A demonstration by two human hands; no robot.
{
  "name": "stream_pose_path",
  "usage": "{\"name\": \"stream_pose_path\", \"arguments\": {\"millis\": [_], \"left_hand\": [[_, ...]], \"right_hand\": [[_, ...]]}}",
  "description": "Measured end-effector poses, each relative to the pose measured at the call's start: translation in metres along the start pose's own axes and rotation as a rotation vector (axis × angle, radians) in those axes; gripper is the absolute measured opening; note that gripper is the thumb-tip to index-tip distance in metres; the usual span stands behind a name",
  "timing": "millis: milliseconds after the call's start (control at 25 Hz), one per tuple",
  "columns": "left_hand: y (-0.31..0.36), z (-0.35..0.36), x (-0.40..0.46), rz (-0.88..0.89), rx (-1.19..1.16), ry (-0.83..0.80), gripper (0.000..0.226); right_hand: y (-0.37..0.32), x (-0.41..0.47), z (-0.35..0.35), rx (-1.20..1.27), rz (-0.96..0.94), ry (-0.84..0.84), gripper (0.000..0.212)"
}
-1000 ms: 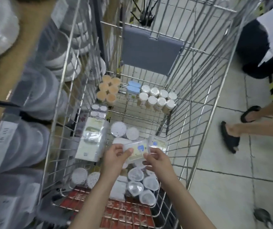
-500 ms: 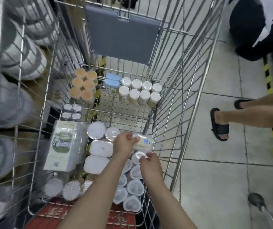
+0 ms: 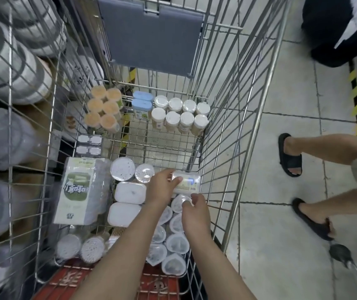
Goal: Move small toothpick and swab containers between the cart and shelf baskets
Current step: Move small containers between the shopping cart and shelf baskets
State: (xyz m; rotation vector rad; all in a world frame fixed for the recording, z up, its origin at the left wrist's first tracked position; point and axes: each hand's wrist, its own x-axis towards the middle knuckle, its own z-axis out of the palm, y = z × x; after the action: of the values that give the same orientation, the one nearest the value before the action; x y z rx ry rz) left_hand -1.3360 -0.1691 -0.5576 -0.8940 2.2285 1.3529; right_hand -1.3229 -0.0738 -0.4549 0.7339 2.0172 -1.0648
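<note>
**A:** Hands first. What are they doing?

**B:** Both reach down into the cart [image 3: 233, 135]. The left hand [image 3: 162, 187] curls its fingers over the left end of a clear swab box [image 3: 187, 182] with a blue-and-white label, thumb against its front. The box lies flat near the cart's right wall, about midway along it.

**A:** And the right hand [image 3: 194, 211]?

**B:** Just nearer than the box, over the heart cups [image 3: 176, 243]. Its fingers are bent, tips touching the top cup [image 3: 180, 201]; whether they actually grasp it, I cannot tell.

**A:** Near end of the cart?

**B:** A red panel [image 3: 158, 284] along the near edge. Two round perforated lids [image 3: 80, 249] sit in the near left corner, the heart cups in a double row near the right wall.

**A:** Further in?

**B:** Two white rectangular boxes [image 3: 127, 202] left of the left wrist, and a big green-and-white pack [image 3: 78, 191] against the left wall. Beyond the boxes, two round clear-lidded tubs [image 3: 132, 169], then two small flat cases [image 3: 88, 145] by the left wall.

**A:** Far end?

**B:** Six orange-lidded jars [image 3: 104, 109] at the far left, two blue-lidded containers [image 3: 142, 105] in the middle, eight white-capped jars [image 3: 179, 114] at the far right. A grey flap [image 3: 151, 35] stands behind them.

**A:** Outside the cart?

**B:** Stacked plastic ware [image 3: 11, 72] on shelves to the left; on the tiled floor [image 3: 281, 118] to the right, another person's feet in black slippers [image 3: 290, 154].
</note>
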Motion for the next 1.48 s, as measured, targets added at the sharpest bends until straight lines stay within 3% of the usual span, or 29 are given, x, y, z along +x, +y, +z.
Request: {"name": "stream_pose_path", "arguments": {"millis": [440,640,880,1080,1200,1480], "left_hand": [[0.005,-0.024,-0.021,0.021,0.048,0.027,0.045],[0.001,-0.087,-0.098,0.052,0.124,0.044,0.028],[-0.001,-0.156,-0.235,0.139,0.347,0.024,0.033],[0.000,-0.181,-0.346,0.215,0.447,0.162,0.037],[-0.003,-0.183,-0.416,0.203,0.391,0.301,0.032],[-0.036,-0.120,-0.606,-0.100,0.236,0.750,0.038]], "right_hand": [[0.002,-0.010,-0.005,-0.011,-0.027,-0.037,0.036],[-0.004,-0.055,-0.022,-0.157,-0.218,-0.127,0.032],[0.010,-0.142,-0.045,-0.564,-0.570,-0.172,0.033],[0.041,-0.226,-0.076,-0.839,-0.871,-0.142,0.032],[0.053,-0.265,-0.085,-0.932,-1.056,-0.180,0.033],[0.088,-0.354,-0.087,-1.129,-1.534,-0.451,0.023]]}}
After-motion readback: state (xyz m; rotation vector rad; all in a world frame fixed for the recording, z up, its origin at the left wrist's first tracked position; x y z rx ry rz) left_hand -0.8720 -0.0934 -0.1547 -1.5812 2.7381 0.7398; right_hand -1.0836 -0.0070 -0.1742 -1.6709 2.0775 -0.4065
